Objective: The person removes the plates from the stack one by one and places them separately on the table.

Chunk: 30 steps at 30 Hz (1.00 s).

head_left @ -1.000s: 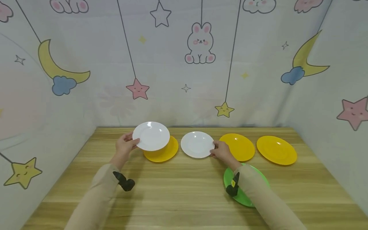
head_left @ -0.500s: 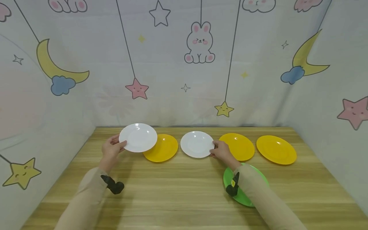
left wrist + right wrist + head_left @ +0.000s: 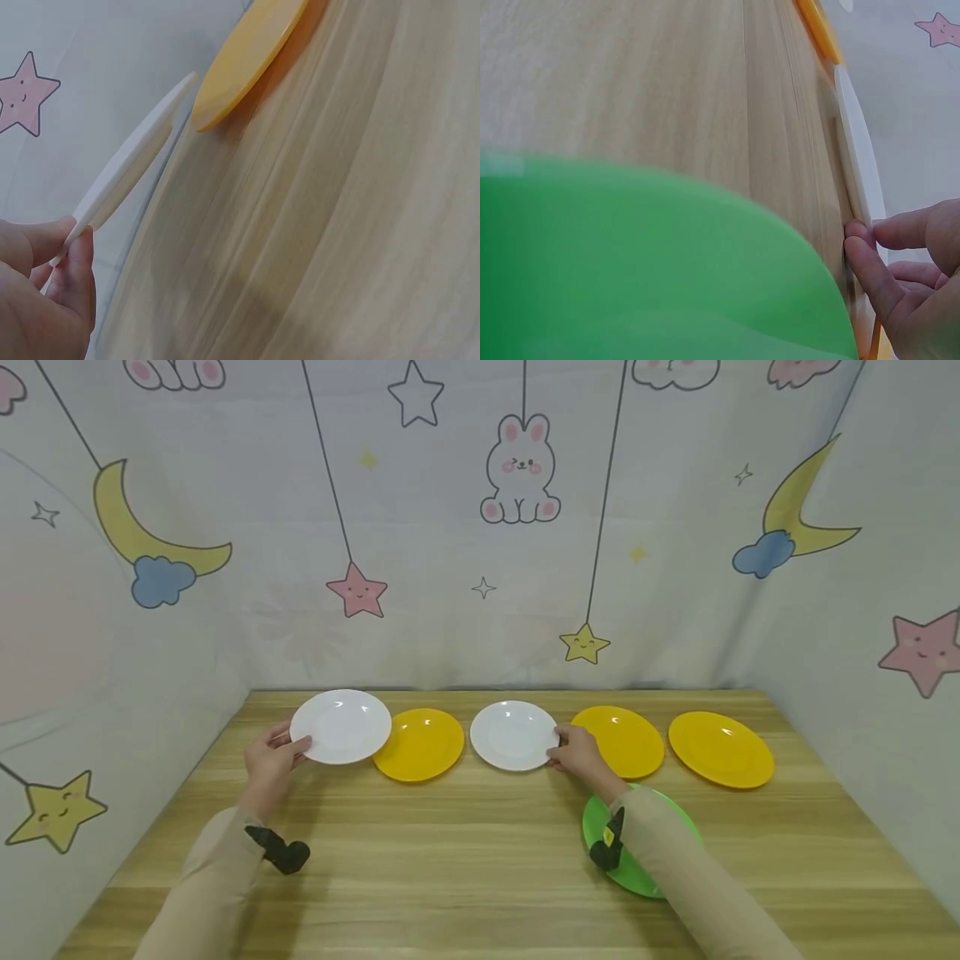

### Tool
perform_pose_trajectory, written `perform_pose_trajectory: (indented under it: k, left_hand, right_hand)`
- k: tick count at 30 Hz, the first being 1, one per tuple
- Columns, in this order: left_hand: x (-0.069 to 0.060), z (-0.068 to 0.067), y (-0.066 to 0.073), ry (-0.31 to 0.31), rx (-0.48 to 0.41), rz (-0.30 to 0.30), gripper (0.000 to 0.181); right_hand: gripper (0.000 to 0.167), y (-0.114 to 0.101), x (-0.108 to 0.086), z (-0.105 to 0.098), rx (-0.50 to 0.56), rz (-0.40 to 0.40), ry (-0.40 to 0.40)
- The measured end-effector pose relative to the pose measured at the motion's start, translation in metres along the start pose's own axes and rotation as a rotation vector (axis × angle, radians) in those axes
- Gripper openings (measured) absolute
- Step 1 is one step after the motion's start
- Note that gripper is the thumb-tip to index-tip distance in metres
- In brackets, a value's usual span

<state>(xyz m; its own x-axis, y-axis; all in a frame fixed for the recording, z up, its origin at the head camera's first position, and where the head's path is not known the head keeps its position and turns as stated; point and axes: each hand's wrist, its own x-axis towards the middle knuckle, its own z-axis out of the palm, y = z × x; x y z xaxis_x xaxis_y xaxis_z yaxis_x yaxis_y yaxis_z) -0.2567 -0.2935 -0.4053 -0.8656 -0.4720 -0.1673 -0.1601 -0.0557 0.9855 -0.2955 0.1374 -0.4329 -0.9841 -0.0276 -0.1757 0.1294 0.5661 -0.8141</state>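
At the far left, my left hand (image 3: 272,764) pinches the rim of a white plate (image 3: 341,727) between thumb and fingers. In the left wrist view this white plate (image 3: 135,154) is tilted and raised above the table. A yellow plate (image 3: 422,746) lies just right of it, its left edge partly covered in the head view. My right hand (image 3: 583,756) pinches the right rim of a second white plate (image 3: 512,735), which sits at the table's back middle. Thumb and fingers are on that plate's edge (image 3: 861,150) in the right wrist view.
Two more yellow plates, one behind the right hand (image 3: 626,745) and one farther right (image 3: 720,750), lie along the back. A green plate (image 3: 637,881) lies beneath the right forearm. A patterned curtain (image 3: 435,527) stands behind the wooden table (image 3: 450,860).
My left hand has carried its white plate leftward and slightly down, off most of the yellow plate that it covered. The right hand and its plate have stayed in place.
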Motion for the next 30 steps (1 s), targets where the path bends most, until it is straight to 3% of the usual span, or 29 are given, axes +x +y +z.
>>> perform_pose_trajectory:
  k: [6,19,30]
  left_hand:
    - [0.006,-0.007,-0.007,0.021,-0.063,-0.022,0.061]
    - [0.005,-0.016,-0.016,0.118,-0.003,-0.085,0.061]
    - [0.007,-0.023,-0.022,0.167,-0.051,-0.122,0.062]
  right_hand:
    - [0.055,-0.001,-0.001,0.0,-0.008,0.002,0.0]
    - [0.055,-0.001,-0.001,0.0,-0.016,-0.001,0.0]
    - [0.055,-0.002,-0.003,-0.001,-0.007,-0.009,0.001]
